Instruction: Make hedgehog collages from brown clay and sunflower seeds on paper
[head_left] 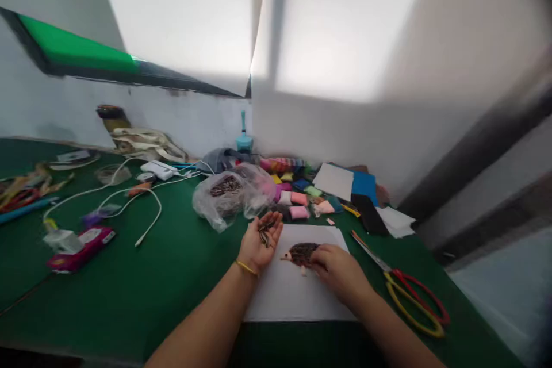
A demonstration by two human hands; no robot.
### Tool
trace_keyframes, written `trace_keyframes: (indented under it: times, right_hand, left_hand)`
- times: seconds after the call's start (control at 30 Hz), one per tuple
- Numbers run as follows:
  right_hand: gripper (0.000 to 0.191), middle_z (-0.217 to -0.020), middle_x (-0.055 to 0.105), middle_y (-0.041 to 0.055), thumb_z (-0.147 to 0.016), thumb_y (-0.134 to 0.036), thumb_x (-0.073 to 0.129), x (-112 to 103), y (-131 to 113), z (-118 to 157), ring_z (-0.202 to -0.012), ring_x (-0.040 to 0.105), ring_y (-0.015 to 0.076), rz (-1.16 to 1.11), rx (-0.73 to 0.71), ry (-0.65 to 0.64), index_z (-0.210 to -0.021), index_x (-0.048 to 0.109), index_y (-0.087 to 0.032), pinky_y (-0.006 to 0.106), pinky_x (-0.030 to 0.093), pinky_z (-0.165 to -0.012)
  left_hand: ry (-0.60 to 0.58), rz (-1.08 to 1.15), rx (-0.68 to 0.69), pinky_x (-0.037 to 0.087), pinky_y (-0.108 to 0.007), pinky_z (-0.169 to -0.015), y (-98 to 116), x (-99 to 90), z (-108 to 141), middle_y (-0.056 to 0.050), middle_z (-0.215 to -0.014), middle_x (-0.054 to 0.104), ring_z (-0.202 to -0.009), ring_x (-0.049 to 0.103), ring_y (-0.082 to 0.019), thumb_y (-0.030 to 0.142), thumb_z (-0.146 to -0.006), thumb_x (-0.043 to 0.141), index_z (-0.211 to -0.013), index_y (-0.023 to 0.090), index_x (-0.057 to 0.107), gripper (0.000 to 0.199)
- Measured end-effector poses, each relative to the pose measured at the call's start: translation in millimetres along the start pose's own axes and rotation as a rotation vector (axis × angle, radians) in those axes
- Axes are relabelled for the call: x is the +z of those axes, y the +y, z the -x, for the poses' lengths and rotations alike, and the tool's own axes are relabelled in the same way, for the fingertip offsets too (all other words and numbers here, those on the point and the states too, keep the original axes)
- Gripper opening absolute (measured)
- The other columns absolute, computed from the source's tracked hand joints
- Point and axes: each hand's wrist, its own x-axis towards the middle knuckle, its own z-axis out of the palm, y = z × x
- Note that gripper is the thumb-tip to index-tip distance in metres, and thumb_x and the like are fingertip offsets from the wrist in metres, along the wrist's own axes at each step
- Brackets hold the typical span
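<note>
The hedgehog (301,253) is lying at ten o'clock from the right hand (336,269); whether fingertips are pinching, I can't tell! The left hand (257,245) is cupping seeds (264,235), fingers uncurled.

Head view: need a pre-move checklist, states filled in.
1. Left hand palm up, seeds resting in it: ok.
2. Right hand at the figure: ok, fingers at its right end.
3. Seed between the right hand's fingertips: cannot tell, the hand hides it.
4. Whole figure visible: not ok, the right hand covers part of it.
5. Paper flat beneath the figure: ok.
6. Scissors off the paper: ok, they lie to its right.
</note>
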Motion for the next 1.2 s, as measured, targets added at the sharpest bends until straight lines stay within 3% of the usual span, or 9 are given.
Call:
trace_keyframes:
  times: [0.23,0.47,1.07,1.2]
  right_hand:
    - [0.014,-0.082,0.063,0.0028,-0.083,-0.021,0.05,5,-1,1,-0.081,0.055,0.0176,0.026,-0.068,0.045,-0.079,0.064,-0.022,0.027,0.037,-0.071]
    - [0.012,-0.074,0.062,0.0017,-0.08,-0.017,0.057,9,0,-1,-0.076,0.051,0.0169,0.078,-0.162,0.095,-0.069,0.061,-0.021,0.028,0.034,-0.07]
    - [0.017,-0.071,0.06,0.0011,-0.082,-0.02,0.057,18,-5,-7,-0.074,0.048,0.0166,0.107,-0.182,0.108,-0.065,0.06,-0.021,0.029,0.032,-0.068]
    - [0.006,-0.079,0.058,0.0021,-0.079,-0.019,0.059,13,-5,-4,-0.08,0.049,0.0177,0.065,-0.121,0.131,-0.074,0.061,-0.021,0.029,0.034,-0.071]
  left_hand:
    - [0.006,-0.01,0.003,0.053,-0.038,-0.083,-1,-0.5,2,-0.017,-0.102,0.064,-0.107,0.058,-0.026,0.03,-0.092,0.035,-0.088,0.009,0.062,0.034]
    - [0.002,-0.019,0.011,0.052,-0.038,-0.084,-2,0.6,2,-0.018,-0.102,0.064,-0.106,0.058,-0.026,0.03,-0.092,0.037,-0.089,0.009,0.062,0.033]
    - [0.012,-0.024,0.015,0.052,-0.037,-0.084,-2,0.8,2,-0.017,-0.102,0.064,-0.105,0.059,-0.026,0.031,-0.091,0.038,-0.089,0.009,0.062,0.033]
    - [0.015,-0.026,0.017,0.052,-0.038,-0.084,-2,1.1,2,-0.017,-0.102,0.064,-0.105,0.059,-0.025,0.03,-0.091,0.038,-0.088,0.009,0.062,0.032]
